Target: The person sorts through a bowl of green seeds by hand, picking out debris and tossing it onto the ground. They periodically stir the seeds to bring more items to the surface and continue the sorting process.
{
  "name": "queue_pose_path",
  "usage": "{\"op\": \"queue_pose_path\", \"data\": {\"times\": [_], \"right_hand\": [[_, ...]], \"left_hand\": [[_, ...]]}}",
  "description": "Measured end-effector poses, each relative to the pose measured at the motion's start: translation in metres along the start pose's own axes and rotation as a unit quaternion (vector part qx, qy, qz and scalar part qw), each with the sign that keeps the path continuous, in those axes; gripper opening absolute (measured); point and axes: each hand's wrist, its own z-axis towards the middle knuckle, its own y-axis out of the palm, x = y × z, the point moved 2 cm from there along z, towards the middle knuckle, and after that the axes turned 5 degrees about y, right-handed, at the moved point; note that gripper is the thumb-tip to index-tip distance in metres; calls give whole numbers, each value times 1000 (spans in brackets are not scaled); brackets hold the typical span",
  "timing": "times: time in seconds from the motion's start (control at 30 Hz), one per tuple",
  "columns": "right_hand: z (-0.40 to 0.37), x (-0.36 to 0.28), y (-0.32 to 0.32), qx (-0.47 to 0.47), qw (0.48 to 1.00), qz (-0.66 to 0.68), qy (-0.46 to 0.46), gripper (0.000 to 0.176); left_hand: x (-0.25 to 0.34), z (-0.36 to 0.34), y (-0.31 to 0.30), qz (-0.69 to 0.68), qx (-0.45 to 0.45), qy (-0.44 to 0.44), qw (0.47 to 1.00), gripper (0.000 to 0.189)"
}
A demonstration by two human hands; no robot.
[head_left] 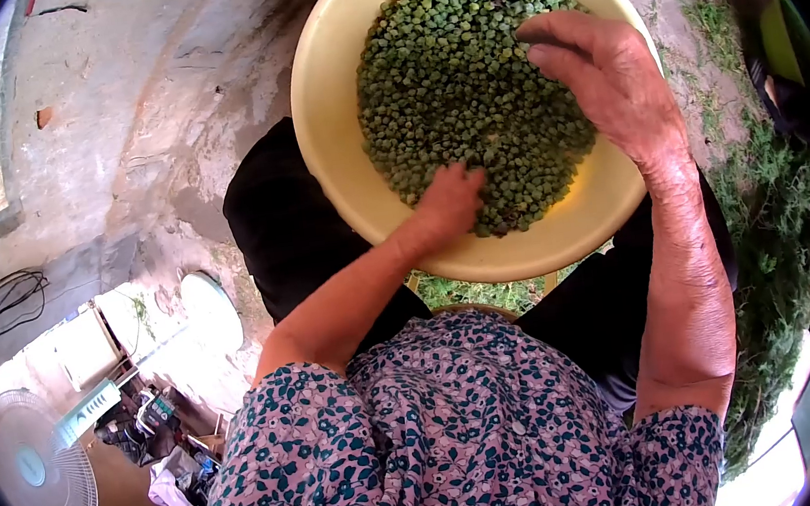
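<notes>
A wide yellow basin [334,151] holds a thick layer of small, round, knobbly green pods [463,56]. The near side of the layer is where my left hand [454,197] rests, its fingers curled down among the pods and the tips partly hidden. Over the right part of the basin, my right hand [621,88] hangs above the pods with thumb and fingers bent close together. Whatever lies between those fingertips, if anything, is too small to make out.
The basin sits between my knees in dark trousers [271,218]. Cut green branches [771,261] lie in a heap on the right. To the left are a standing fan [40,465], a coil of black cable [1,304] and a round pale lid-like disc [212,313].
</notes>
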Motion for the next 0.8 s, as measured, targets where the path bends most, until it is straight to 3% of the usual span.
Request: {"op": "queue_pose_path", "data": {"times": [0.07,0.17,0.23,0.27,0.33,0.37,0.43,0.5,0.6,0.67,0.73,0.8], "right_hand": [[0,1,1,-6,1000,15,6,17],[-1,-2,4,-4,1000,16,15,18],[-1,-3,5,-8,1000,17,12,18],[-1,-3,5,-12,1000,18,9,18],[-1,-2,5,-9,1000,22,10,18],[-1,-1,5,-7,1000,26,13,17],[-1,-2,5,-8,999,33,15,17],[-1,-1,5,-10,999,40,17,17],[1,-1,5,-14,999,35,17,17],[1,-2,5,-7,1000,6,-16,17],[1,-4,6,-12,1000,11,4,17],[3,-5,5,-14,1000,14,19,17]], "left_hand": [[24,-7,3,5,29,24,999,49],[45,-13,-7,-38,-22,71,997,50],[51,-18,-13,-168,-57,189,966,46],[49,-18,-20,-167,-56,189,966,46],[38,-17,-36,-179,-110,165,964,41],[16,-12,-29,-126,5,164,978,34],[-40,8,-37,-28,19,14,999,34],[-84,13,-45,13,109,-81,991,37],[-102,13,-56,41,124,-72,989,41],[-95,18,-53,37,107,-102,988,47],[-77,19,-49,101,62,-176,977,52],[-78,31,-45,98,36,-194,975,55]]}}
